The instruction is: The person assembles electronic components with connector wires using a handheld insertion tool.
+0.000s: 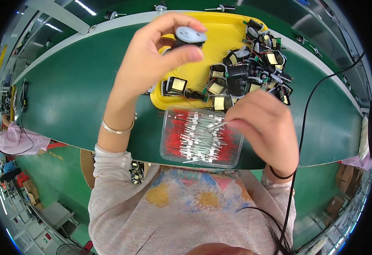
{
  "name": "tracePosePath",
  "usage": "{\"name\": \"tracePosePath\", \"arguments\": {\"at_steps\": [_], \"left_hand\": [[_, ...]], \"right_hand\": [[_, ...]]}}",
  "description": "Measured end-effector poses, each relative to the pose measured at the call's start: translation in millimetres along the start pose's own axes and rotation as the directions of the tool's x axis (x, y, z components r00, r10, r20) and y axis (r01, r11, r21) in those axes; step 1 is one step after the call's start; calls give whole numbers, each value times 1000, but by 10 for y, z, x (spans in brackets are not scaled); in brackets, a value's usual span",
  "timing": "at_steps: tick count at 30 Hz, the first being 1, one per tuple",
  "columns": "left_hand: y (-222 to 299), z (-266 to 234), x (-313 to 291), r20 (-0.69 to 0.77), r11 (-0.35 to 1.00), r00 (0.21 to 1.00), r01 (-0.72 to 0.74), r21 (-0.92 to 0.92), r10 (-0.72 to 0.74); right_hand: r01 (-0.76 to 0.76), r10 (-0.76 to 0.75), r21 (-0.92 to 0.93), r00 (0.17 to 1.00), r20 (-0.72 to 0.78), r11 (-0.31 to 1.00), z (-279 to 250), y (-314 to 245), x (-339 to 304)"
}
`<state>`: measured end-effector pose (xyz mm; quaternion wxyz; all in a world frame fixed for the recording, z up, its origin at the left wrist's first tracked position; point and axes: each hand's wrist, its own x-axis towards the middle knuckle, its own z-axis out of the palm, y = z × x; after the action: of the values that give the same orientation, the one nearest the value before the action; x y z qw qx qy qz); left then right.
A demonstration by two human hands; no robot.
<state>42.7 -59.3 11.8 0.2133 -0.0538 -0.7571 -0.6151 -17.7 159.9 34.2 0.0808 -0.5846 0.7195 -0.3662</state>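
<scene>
Over the near left part of the yellow tray (pixel 220 29), my left hand (pixel 141 59) is closed on a small black module with a light-grey oval cap (pixel 191 35). The cap is pinched between thumb and fingers; most of the black body is hidden. My right hand (pixel 266 127), slightly blurred, pinches a thin whitish stick-like part (pixel 213 127) above the clear plastic box (pixel 163 146). Many thin parts with white middles and red ends (pixel 200 142) lie in that box. Several black modules with cream pads and thin wires (pixel 237 76) are heaped on the tray's right side.
The dark green table (pixel 66 97) curves around me, with the tray beyond the box. A black cable (pixel 308 100) runs past my right arm. Loose parts (pixel 224 7) sit beyond the far ledge. Another person in pink (pixel 24 138) works at the far left.
</scene>
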Motion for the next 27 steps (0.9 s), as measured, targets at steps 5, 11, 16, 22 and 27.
{"name": "tracePosePath", "arguments": {"at_steps": [5,11,16,22,27], "left_hand": [[110,65,31,33,943,984,-176,281,174],[102,13,28,109,982,994,-25,189,5],[1,21,70,374,996,926,-80,50,55],[12,130,62,471,998,882,29,-47,-4],[-54,142,48,504,967,864,110,-228,20]], "right_hand": [[54,-35,128,989,-145,990,-253,27,157],[40,221,537,883,-414,843,-219,225,236],[39,267,604,873,-408,796,-193,360,297],[-11,290,573,871,-398,819,-179,342,333],[64,260,641,879,-399,765,-166,334,339]]}}
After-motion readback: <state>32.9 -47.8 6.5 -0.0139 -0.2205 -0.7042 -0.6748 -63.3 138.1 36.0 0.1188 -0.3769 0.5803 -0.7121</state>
